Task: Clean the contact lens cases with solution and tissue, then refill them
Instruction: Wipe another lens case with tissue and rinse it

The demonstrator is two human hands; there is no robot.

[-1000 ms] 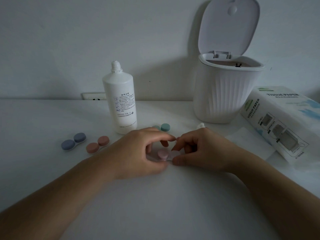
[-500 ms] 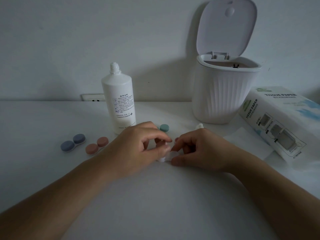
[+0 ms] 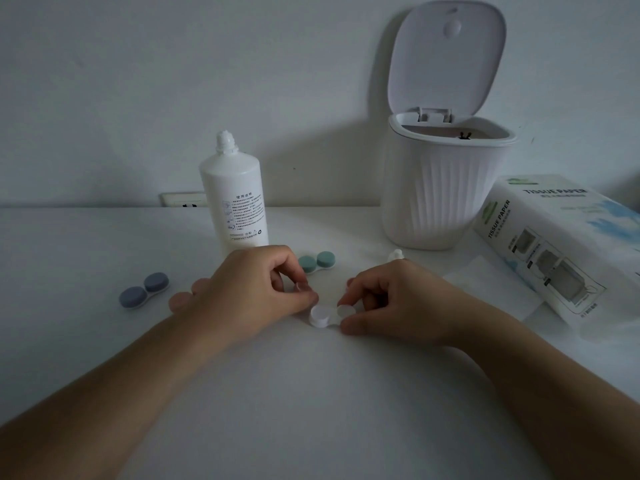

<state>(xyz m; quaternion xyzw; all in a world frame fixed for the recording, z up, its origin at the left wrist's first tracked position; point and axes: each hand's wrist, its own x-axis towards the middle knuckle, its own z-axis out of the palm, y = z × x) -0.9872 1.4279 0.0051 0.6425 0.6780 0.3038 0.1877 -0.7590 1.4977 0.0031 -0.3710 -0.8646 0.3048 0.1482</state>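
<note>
- White lens case (image 3: 327,316) sat on the table (image 3: 277,393) at centre, btwn both hands; its L well stood uncapped, open side up.
- Right hand (image 3: 391,301) pinched the case's R end, thumb at the front, forefinger over the top.
- Left hand (image 3: 249,289) was just L of the case, fingers curled, thumb & forefinger tips closed on a small pale thing, prob. a cap – too little shown to be sure.
- Solution bottle (image 3: 235,199) stood upright behind the L hand, no cap on its nozzle.
- Green case (image 3: 316,262) lay capped just behind the hands; blue case (image 3: 143,289) capped, well off to the L.
- Small white cap (image 3: 396,255) lay behind the R hand.
- Ribbed white bin (image 3: 446,188) stood at back R w/ lid up.
- Tissue pack (image 3: 561,237) lay at far R, a loose tissue sheet (image 3: 491,289) flat beside it.
</note>
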